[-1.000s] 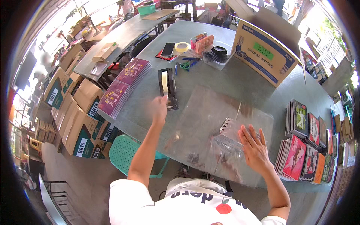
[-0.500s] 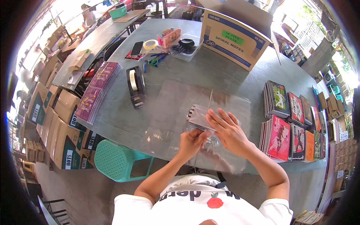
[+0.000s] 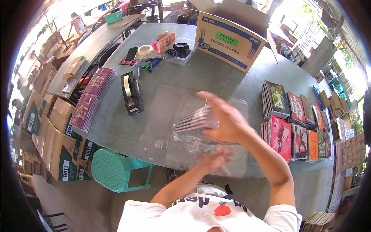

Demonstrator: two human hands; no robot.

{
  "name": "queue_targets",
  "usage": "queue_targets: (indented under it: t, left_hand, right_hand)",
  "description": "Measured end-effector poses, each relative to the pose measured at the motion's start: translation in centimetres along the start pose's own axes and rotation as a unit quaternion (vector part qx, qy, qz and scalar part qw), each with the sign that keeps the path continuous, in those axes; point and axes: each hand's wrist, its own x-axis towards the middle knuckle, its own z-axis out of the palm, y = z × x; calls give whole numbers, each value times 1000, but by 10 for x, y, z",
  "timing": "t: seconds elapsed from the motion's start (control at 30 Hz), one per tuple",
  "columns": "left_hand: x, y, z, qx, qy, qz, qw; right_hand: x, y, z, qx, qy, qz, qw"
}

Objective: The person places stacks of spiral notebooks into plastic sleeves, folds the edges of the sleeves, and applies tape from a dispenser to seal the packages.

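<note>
My right hand [image 3: 228,121] arches, spread wide, around the right end of the spiral notebook bundle [image 3: 190,123]; I can't tell whether it presses. My left hand [image 3: 215,156] is blurred just off the bundle's near side, fingers partly curled; whether it pinches any film I can't tell either. The bundle sits right of the tape dispenser [image 3: 131,94] and nearer me, wrapped in clear film over a clear plastic sheet [image 3: 160,112].

I'd expect it to feel dense for its size, stiff along the spirals, with slick film that lets the notebooks slide. I'd take it across both long sides, squeezing the stack together, rather than by the loose film, which could tear. Left of the dispenser stand purple notebooks [image 3: 91,100]; beyond it to the right, a carton [image 3: 228,48]; far to its right, more notebook stacks [image 3: 280,135].
</note>
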Motion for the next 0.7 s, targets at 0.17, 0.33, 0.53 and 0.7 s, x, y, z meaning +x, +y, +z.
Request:
queue_targets:
  t: [0.17,0.33,0.53,0.7]
  left_hand:
    - [-40,120,36,278,89,124,948]
    - [-38,166,100,548,63,348,758]
    - [-28,195,140,610,114,198,759]
    - [-71,196,190,616,55,447,646]
  right_hand:
    - [-83,85,-7,41,111,6,993]
    - [-68,102,68,363,313,61,876]
    - [-72,80,42,494,245,15,834]
    - [-106,84,14,489,409,-68,768]
